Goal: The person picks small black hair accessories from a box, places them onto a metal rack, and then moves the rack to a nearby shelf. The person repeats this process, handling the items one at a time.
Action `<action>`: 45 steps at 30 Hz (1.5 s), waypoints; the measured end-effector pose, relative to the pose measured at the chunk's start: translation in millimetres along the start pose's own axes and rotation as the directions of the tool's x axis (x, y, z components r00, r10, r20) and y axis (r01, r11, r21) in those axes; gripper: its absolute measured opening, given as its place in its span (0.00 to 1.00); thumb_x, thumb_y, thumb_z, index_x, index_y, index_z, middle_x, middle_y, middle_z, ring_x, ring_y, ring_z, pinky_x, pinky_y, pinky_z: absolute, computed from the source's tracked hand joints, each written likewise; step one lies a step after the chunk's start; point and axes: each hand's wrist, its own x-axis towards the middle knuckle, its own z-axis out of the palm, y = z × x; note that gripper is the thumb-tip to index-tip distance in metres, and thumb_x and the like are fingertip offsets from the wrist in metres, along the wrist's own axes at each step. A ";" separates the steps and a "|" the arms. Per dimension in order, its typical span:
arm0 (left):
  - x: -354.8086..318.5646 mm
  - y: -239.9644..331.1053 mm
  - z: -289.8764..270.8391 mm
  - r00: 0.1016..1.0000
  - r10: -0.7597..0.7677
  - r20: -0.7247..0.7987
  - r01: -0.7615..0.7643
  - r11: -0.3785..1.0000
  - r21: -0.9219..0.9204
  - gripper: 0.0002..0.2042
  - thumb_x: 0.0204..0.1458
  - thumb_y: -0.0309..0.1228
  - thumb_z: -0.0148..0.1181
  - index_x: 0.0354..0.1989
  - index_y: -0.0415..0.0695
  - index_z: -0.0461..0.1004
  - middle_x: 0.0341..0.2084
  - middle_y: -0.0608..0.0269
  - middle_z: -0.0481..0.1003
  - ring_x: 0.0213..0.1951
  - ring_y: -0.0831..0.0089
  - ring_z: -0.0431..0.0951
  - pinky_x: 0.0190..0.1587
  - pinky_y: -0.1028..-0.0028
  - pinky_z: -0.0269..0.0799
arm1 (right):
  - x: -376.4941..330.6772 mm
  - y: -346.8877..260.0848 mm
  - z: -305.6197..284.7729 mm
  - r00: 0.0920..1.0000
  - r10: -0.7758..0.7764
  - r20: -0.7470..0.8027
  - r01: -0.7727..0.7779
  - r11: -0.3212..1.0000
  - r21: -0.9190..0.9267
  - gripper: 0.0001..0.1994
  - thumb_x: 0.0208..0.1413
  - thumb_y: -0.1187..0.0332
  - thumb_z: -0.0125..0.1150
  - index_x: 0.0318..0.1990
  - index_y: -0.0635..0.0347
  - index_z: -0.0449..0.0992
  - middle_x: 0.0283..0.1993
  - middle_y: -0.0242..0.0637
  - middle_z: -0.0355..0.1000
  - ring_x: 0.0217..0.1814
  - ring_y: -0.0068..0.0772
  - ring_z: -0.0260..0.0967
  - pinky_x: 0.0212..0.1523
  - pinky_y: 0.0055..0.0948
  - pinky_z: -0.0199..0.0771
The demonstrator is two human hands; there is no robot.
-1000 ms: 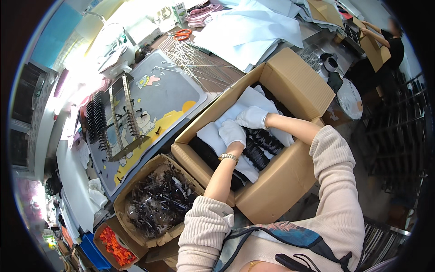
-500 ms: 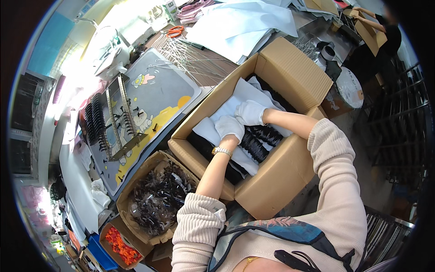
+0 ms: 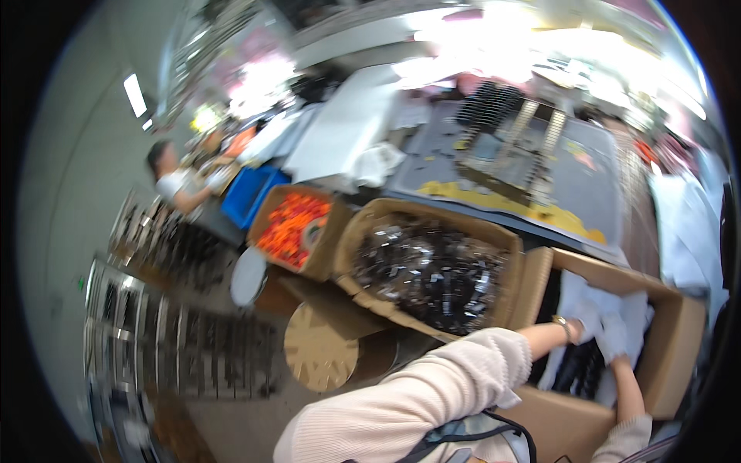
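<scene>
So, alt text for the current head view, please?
A person's white-gloved left hand and right hand are inside a cardboard box with white sheets and black bundles. Left of it, boxes hold dark pieces and orange pieces.

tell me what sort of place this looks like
Probably a factory or packing workshop: an open carton lined with white sheeting, a cardboard box heaped with loose dark pieces, and metal racks standing on the floor.

On my feed I count two hands (image 3: pixel 588 319), one wristband (image 3: pixel 568 330), three filled boxes (image 3: pixel 567 422), at least two black rolls (image 3: pixel 590 375), one blue bin (image 3: pixel 236 204), one mat (image 3: pixel 441 148), two round tops (image 3: pixel 320 349) and one co-worker (image 3: pixel 177 184). Orange bits (image 3: pixel 292 222) and dark bits (image 3: pixel 440 270) blur too much to count.
</scene>
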 end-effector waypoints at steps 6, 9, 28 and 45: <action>12.4 -22.9 42.2 0.994 -0.109 -0.015 0.110 0.991 0.074 0.10 0.49 0.34 0.59 0.28 0.42 0.83 0.30 0.44 0.81 0.39 0.50 0.82 0.46 0.59 0.75 | 2.5 0.8 12.3 0.998 -0.070 0.007 0.069 0.996 0.060 0.04 0.47 0.73 0.57 0.30 0.63 0.72 0.35 0.50 0.70 0.42 0.57 0.66 0.44 0.49 0.67; 19.1 -22.1 63.3 0.973 -0.227 -0.032 0.222 0.968 -0.117 0.10 0.53 0.29 0.54 0.31 0.38 0.81 0.35 0.38 0.79 0.43 0.49 0.81 0.45 0.57 0.75 | -5.2 14.1 17.1 0.999 -0.037 0.001 0.037 0.999 0.012 0.03 0.47 0.75 0.55 0.30 0.62 0.71 0.36 0.49 0.69 0.42 0.57 0.66 0.44 0.49 0.66; -4.0 -5.4 16.3 0.999 0.034 0.015 -0.036 0.991 0.130 0.12 0.44 0.38 0.58 0.27 0.44 0.82 0.28 0.46 0.80 0.36 0.51 0.82 0.43 0.58 0.75 | 15.0 -23.6 -19.0 1.000 0.017 0.023 -0.016 1.000 -0.015 0.11 0.59 0.65 0.50 0.39 0.58 0.79 0.39 0.47 0.76 0.43 0.55 0.72 0.46 0.48 0.72; -169.6 -181.6 -327.1 0.757 0.472 -0.452 -0.451 0.878 0.161 0.07 0.49 0.25 0.63 0.37 0.41 0.79 0.36 0.56 0.80 0.42 0.55 0.79 0.50 0.63 0.74 | 166.0 -277.0 -184.7 0.977 -0.049 -0.208 0.119 0.932 0.343 0.09 0.59 0.68 0.58 0.44 0.59 0.79 0.44 0.44 0.76 0.49 0.45 0.75 0.52 0.37 0.75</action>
